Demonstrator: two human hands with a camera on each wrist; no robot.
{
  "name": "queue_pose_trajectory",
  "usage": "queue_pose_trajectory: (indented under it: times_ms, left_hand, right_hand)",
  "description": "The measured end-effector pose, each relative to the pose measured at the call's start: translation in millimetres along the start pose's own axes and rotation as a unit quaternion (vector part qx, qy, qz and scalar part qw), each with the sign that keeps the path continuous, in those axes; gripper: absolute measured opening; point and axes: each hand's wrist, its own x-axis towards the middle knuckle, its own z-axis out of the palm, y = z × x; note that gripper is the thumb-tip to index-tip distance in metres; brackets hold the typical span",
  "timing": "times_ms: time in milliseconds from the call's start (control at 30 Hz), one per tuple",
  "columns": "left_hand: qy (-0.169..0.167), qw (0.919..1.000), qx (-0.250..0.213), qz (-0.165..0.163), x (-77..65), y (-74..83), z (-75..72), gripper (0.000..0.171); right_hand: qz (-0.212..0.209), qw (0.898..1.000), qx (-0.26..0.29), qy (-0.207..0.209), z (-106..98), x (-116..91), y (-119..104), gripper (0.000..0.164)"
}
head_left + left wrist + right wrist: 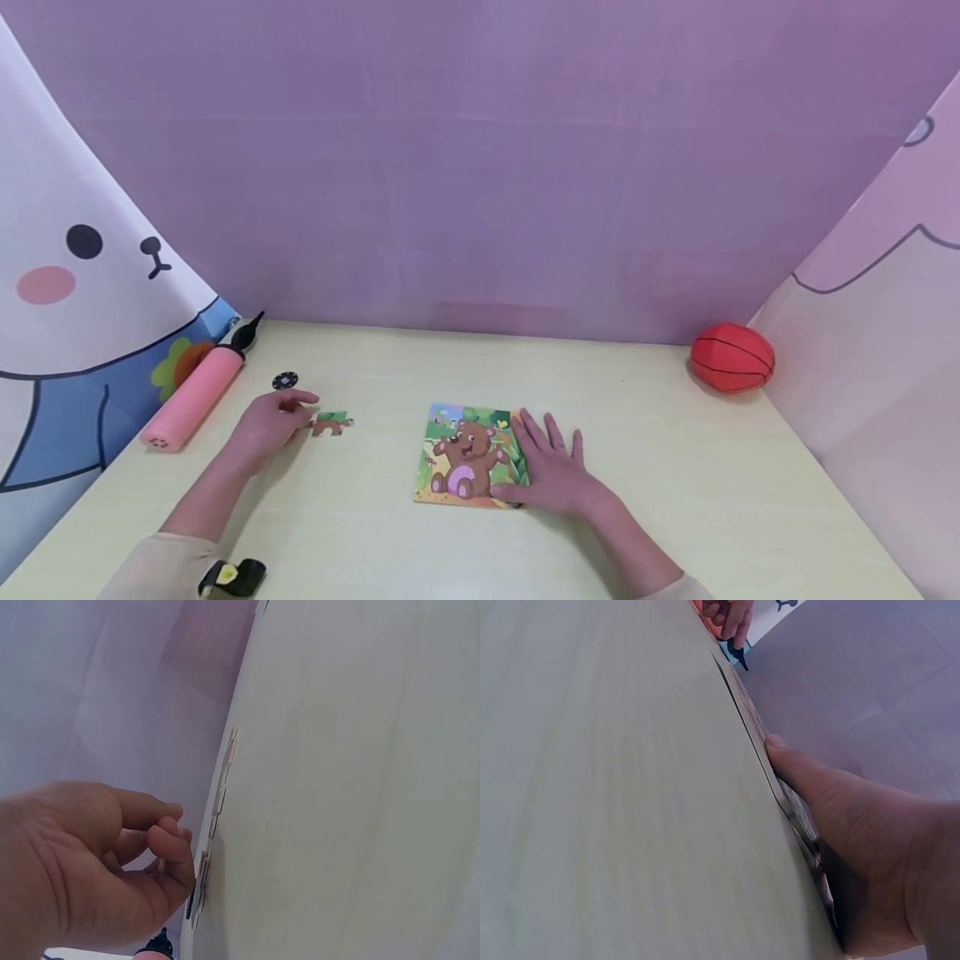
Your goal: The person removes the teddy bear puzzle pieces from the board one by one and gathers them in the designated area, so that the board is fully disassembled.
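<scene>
A square picture puzzle of a brown bear [465, 467] lies flat near the middle of the table. My right hand [558, 475] rests on its right edge with fingers spread and the thumb across the lower corner. To the left, loose jigsaw pieces [331, 423] with brown and green print lie on the table. Beside them is my left hand [270, 423], its fingers loosely bent. In the left wrist view, the left hand [112, 862] hovers close to the thin pieces [223, 780], seen edge-on; nothing shows between its fingertips. The right wrist view shows the thumb over the puzzle's edge [750, 742].
A black-and-white round chip [285, 381] lies just beyond the left hand. A pink hand pump [193, 400] with a black nozzle leans along the left edge. At the back right sits a red ball [732, 358]. Purple cloth [480, 167] hangs behind the table.
</scene>
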Motion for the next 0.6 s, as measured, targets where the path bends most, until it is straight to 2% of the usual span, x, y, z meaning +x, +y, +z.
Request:
queue_pose_trajectory:
  times_ms: [133, 267, 433, 600]
  left_hand:
    - [-0.001, 0.9999, -0.009, 0.007, 0.4, 2.3, 2.1, 0.034]
    - [-0.012, 0.9988, -0.046, 0.014, -0.8, 9.4, 8.5, 0.034]
    - [-0.029, 0.9946, -0.095, 0.029, -1.9, 22.4, 21.7, 0.031]
    - [-0.035, 0.9939, -0.095, 0.042, -5.5, 36.6, 38.1, 0.027]
  right_hand:
    - [0.001, 1.0, 0.002, 0.0, -0.5, -0.1, -0.4, 0.112]
    - [0.006, 1.0, 0.007, -0.002, -0.7, 0.0, -0.9, 0.116]
    - [0.011, 1.0, 0.011, -0.002, 0.3, 0.6, -0.1, 0.119]
    - [0.015, 1.0, 0.012, -0.004, -0.5, 0.4, -0.6, 0.119]
